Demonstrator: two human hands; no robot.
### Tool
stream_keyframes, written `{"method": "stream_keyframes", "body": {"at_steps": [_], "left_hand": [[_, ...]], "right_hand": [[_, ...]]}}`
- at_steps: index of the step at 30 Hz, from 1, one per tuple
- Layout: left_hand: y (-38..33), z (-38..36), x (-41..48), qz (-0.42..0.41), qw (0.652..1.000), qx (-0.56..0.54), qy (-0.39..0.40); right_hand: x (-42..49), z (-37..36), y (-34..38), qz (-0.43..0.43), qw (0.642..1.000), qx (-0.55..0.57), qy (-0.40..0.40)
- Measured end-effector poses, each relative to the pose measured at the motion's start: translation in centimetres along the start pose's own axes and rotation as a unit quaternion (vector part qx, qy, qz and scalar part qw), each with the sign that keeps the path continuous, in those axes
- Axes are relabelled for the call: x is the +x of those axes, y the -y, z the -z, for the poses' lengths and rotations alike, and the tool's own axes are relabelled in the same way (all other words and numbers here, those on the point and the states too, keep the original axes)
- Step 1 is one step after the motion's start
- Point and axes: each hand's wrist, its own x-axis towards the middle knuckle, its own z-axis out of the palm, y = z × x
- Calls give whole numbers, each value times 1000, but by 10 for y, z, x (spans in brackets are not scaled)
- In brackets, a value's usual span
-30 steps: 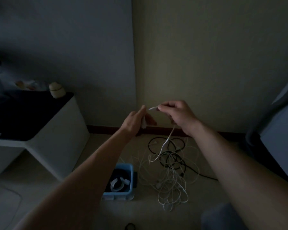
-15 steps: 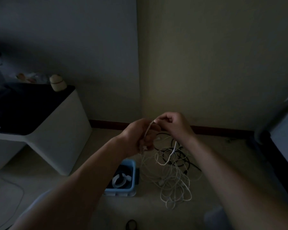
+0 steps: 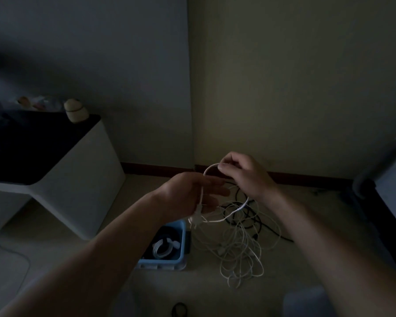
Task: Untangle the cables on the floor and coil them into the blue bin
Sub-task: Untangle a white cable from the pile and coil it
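Dim room. White cable (image 3: 209, 168) is up in the air between both hands, above the tangle (image 3: 238, 250) on the floor (image 3: 44, 239).

Right hand (image 3: 246, 176): thumb and forefinger pinch the cable at the top of a small arc.

Left hand (image 3: 190, 194): fingers (image 3: 216, 182) reach out near straight. Cable draped over them, plug end dangling below. Whether the thumb clamps it, cannot tell.

Cable looks light, thin and limp. It holds loose curls and is likely to snag on the black cables (image 3: 249, 219). Best taken near the plug and fed loop by loop.

Blue bin (image 3: 160, 264) sits on the floor just left of the tangle, one coil (image 3: 162, 249) inside.
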Motion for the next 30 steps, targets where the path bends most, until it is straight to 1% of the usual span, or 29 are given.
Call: {"method": "stream_keyframes", "body": {"at_steps": [2,3,5,8,12,15,19,21,23,25,27,28,30], "left_hand": [[0,-5,0,7,1000,3,-20],[0,-7,1,12,1000,5,-23],[0,-8,2,13,999,27,-30],[5,-8,3,12,999,36,-33],[11,-13,2,14,1000,-14,-10],[14,-17,1,10,999,-31,19],[16,-19,2,21,998,-24,48],[17,-19,2,17,997,-26,76],[16,-20,2,-8,995,-40,93],[12,-19,0,-45,993,-55,94],[6,-17,-2,-84,990,-73,84],[3,-13,-3,-102,988,-89,78],[-4,-6,-3,-133,981,-125,62]], "right_hand": [[-1,0,0,-6,998,55,40],[-1,0,0,-5,997,62,45],[-2,0,-1,0,999,41,35],[-1,1,-4,13,999,42,-1],[-3,6,-6,5,991,114,-69],[-4,9,-7,-3,985,139,-103],[-3,8,-12,-4,987,109,-115],[-2,5,-15,-5,989,69,-131],[1,2,-20,1,991,16,-136],[0,-2,-20,-7,993,-19,-113],[-3,-6,-21,-32,996,-41,-69],[-3,-8,-23,-56,997,-42,-32],[-5,-15,-31,-112,992,-4,55]]}}
